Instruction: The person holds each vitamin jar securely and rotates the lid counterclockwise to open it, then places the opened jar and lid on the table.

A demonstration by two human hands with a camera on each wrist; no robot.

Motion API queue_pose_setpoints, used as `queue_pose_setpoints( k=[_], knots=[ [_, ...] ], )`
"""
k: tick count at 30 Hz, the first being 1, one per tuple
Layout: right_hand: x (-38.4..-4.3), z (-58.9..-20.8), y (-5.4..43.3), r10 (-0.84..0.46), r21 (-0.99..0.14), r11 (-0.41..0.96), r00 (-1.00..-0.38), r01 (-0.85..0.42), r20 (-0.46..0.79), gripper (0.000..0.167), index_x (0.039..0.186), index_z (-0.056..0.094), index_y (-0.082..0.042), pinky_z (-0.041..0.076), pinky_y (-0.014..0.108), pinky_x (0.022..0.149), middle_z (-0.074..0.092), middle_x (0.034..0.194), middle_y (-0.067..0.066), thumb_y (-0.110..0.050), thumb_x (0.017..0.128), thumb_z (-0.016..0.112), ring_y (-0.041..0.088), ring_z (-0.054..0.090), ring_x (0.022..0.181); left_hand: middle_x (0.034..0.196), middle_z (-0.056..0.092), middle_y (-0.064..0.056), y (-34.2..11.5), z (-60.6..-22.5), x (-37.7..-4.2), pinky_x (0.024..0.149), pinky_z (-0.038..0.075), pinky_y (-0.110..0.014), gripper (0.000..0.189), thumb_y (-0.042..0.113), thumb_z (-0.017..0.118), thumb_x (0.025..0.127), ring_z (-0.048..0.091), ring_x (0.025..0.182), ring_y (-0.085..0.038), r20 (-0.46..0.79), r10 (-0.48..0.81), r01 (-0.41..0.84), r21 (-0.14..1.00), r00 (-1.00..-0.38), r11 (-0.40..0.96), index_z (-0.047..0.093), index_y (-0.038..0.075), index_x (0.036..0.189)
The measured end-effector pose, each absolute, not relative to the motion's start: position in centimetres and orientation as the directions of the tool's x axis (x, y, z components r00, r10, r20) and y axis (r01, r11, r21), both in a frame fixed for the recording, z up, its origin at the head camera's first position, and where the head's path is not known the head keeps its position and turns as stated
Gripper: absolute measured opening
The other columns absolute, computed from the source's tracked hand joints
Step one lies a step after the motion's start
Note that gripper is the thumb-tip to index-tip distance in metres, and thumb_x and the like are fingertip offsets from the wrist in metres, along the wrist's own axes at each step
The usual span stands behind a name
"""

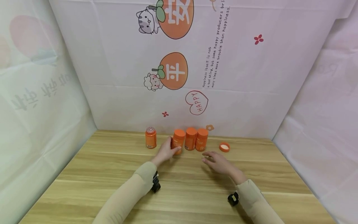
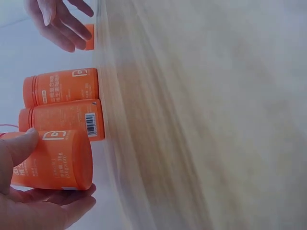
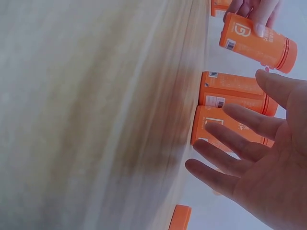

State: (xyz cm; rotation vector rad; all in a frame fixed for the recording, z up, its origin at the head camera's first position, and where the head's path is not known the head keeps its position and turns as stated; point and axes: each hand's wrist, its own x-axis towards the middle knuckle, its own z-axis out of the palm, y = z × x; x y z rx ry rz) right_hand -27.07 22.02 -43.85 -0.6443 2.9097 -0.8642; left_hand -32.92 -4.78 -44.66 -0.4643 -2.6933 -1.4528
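My left hand [image 1: 166, 151] grips an orange bottle [image 1: 178, 138] with its lid on, thumb on one side and fingers on the other. In the left wrist view this bottle [image 2: 60, 160] looks lifted a little off the table. Just right of it, two more lidded orange bottles [image 1: 191, 139] [image 1: 201, 140] stand upright, side by side. My right hand [image 1: 219, 163] hovers over the table in front of them, and its fingers are spread and hold nothing in the right wrist view.
An orange bottle without its lid [image 1: 151, 139] stands at the left, its top silvery. One orange lid [image 1: 224, 147] lies upturned at the right. The wooden table [image 1: 184, 193] ends at a printed cloth wall [image 1: 134, 109] close behind the bottles.
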Motion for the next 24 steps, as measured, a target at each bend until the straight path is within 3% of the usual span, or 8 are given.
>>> queue_pose_setpoints(
  k=[9,24],
  knots=[
    [-27.0,-43.7,22.3,-0.395,-0.544,0.749,-0.914,-0.379,0.093,0.050,0.131,0.053,-0.003,0.040,0.052,0.100,0.054,0.133,0.017,-0.040,0.098,0.048,0.037,0.051,0.122,0.109,0.060,-0.013,-4.9,-44.5,-31.8,0.089,0.047,-0.044,0.040,0.027,0.065,0.090,0.059,0.101,-0.026,0.233,0.264,0.342,0.785,-0.936,0.517,0.047,0.005,0.118],
    [-27.1,-43.6,22.3,-0.430,-0.559,0.712,-0.893,-0.425,0.131,0.057,0.131,0.053,0.000,0.042,0.051,0.099,0.055,0.132,0.018,-0.045,0.097,0.047,0.035,0.050,0.123,0.108,0.058,-0.010,-5.0,-43.8,-29.8,0.086,0.048,-0.042,0.043,0.031,0.065,0.089,0.057,0.099,-0.023,0.234,0.274,0.348,0.786,-0.933,0.511,0.048,0.007,0.121]
  ],
)
